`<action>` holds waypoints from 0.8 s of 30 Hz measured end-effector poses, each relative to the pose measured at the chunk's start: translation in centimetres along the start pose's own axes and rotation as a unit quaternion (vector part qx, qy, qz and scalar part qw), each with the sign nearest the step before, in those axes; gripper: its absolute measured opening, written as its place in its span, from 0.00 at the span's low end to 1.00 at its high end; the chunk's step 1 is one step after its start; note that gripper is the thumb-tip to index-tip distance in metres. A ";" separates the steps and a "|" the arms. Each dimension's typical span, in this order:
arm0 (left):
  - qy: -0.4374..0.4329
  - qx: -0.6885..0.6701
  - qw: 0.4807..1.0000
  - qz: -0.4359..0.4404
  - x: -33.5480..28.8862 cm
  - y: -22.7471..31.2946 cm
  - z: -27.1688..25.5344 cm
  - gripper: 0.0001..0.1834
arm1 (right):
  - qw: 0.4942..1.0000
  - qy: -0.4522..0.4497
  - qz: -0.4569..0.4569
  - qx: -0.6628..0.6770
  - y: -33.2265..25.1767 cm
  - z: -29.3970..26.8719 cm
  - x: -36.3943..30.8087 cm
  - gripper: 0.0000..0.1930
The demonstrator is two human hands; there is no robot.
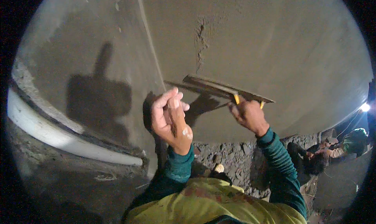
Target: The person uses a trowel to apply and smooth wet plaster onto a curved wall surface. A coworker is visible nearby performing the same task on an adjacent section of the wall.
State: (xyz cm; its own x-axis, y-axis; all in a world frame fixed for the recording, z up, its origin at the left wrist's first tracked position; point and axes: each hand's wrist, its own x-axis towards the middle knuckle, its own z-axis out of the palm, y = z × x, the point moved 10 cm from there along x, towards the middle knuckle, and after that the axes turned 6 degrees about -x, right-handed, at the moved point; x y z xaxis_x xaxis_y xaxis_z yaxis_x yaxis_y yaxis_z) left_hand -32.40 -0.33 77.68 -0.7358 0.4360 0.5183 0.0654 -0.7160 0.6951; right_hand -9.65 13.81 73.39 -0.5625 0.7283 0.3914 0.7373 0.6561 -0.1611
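Observation:
In my right hand (252,116) is a plastering trowel (207,85) with a long, thin metal blade and a yellow-marked handle. Its blade lies close to the grey plastered wall (305,47) and slants up to the left; I cannot tell whether the whole face touches. My left hand (170,120) is raised beside the blade's left end, near the inner corner. Its fingers are curled in toward the thumb, and nothing shows between them. Above the trowel, a rough, pitted streak (201,38) runs down the otherwise smooth plaster.
A second plastered wall (78,40) meets the first at a corner on the left and carries dark shadows. Along its foot runs a white pipe (70,134). Broken rubble (239,157) covers the ground below. Another person (313,155) is low at the right, near a bright lamp (365,107).

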 end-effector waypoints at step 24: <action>-0.010 0.051 0.998 -0.028 4.9 -8.8 5.4 0.13 | 0.876 0.251 0.151 0.383 11.7 -18.2 14.9 0.17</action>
State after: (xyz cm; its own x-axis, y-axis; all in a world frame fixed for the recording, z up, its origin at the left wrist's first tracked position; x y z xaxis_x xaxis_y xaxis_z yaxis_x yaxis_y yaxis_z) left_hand -32.95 11.04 76.86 -0.7266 0.4856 0.4861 0.0928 -0.6317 0.7697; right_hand -2.57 28.76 93.85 -0.0085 0.8390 0.5441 0.2481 0.5289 -0.8116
